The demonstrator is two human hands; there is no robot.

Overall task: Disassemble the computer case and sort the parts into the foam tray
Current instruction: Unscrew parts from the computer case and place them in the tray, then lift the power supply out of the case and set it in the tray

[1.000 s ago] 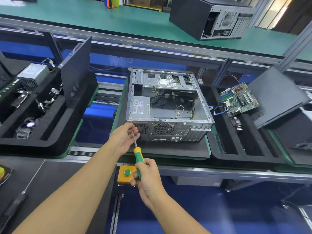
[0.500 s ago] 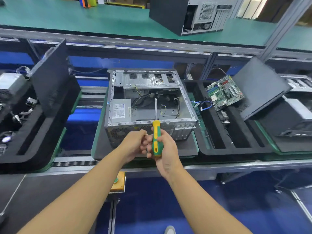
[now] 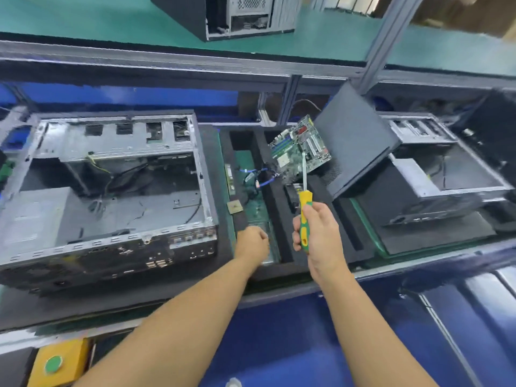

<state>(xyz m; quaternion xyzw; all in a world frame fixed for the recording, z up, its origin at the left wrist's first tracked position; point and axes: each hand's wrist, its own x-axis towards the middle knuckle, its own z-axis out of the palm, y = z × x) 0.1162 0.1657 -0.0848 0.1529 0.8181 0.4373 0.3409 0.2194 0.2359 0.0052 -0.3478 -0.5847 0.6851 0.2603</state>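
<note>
The open grey computer case [image 3: 111,196] lies on its side at the left, with cables and a power supply inside. To its right is the black foam tray [image 3: 280,208], which holds a green motherboard [image 3: 303,148], blue cables and a dark side panel [image 3: 354,141] leaning at its far end. My left hand [image 3: 251,243] hovers over the tray's near left compartment with its fingers curled; nothing shows in it. My right hand [image 3: 317,238] grips the green and yellow screwdriver [image 3: 304,216] upright over the tray, shaft pointing away from me.
A small square chip [image 3: 234,206] sits on the tray's left wall. Another opened case [image 3: 435,180] stands to the right, and one more [image 3: 237,15] on the green upper shelf. A yellow button box [image 3: 55,364] is mounted at the near left edge.
My view and both hands have swung right, from the case's rear face to above the foam tray. The screwdriver came along in my right hand, and my left hand left the case.
</note>
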